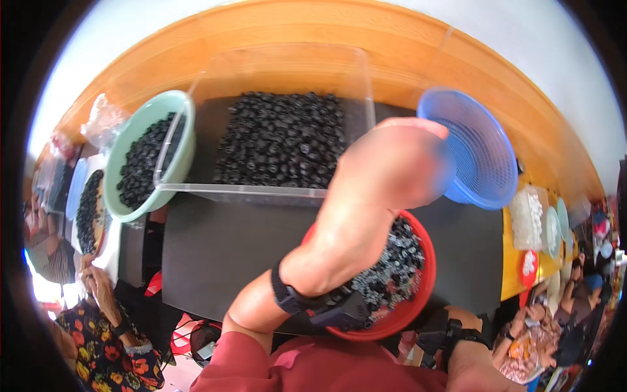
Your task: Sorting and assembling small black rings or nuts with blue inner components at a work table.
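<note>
My left hand is raised close to the camera and blurred. Its fingers are closed on the near rim of a blue mesh basket, which is tilted up and looks empty. Under my forearm sits a red bowl full of small black and grey round parts. My right hand is at the bottom edge, just below and to the right of the red bowl; its fingers are hidden. A clear plastic tub behind holds a heap of the same black parts.
A pale green bowl of black parts leans on the tub's left side. All stand on a black mat on a wooden table. Trays of white pieces lie at right. Other people sit at the left and right.
</note>
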Demonstrator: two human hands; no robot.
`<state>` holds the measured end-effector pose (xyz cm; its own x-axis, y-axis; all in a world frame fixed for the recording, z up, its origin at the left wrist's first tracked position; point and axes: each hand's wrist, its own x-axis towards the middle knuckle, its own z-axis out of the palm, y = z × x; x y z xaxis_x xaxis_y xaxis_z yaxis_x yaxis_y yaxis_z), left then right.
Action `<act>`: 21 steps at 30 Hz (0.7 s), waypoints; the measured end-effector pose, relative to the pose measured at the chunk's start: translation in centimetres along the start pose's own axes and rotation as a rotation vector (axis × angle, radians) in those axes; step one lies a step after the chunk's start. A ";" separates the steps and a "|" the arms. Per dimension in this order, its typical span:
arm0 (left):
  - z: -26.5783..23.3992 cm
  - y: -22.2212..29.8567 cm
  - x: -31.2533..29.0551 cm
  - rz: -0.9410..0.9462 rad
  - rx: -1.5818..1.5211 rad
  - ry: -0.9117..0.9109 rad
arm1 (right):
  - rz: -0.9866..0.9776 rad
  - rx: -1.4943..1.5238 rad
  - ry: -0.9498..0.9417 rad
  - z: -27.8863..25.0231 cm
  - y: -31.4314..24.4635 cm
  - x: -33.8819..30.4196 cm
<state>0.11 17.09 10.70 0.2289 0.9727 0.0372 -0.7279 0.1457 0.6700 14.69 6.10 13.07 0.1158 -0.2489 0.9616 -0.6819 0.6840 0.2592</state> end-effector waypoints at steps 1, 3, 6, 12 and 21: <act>-0.2 0.1 0.1 0.004 -0.014 -0.033 | 0.052 -0.027 0.042 -0.1 -0.3 0.0; -0.1 0.4 0.0 0.005 -0.019 -0.043 | 0.029 -0.141 0.054 0.0 -1.6 0.1; 0.2 0.5 0.0 0.030 -0.055 -0.058 | -0.088 -0.498 0.035 0.7 -3.5 0.8; -0.8 0.0 -0.5 -0.030 -0.011 0.022 | -0.112 -0.089 0.145 2.0 -3.6 -0.3; -0.3 0.1 -0.5 -0.076 0.000 -0.007 | -0.237 -0.555 0.138 2.5 -3.8 -0.3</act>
<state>-0.29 16.70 10.52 0.2882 0.9575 -0.0089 -0.7084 0.2195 0.6708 15.41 1.90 11.59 0.3355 -0.3723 0.8654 -0.1528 0.8849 0.4400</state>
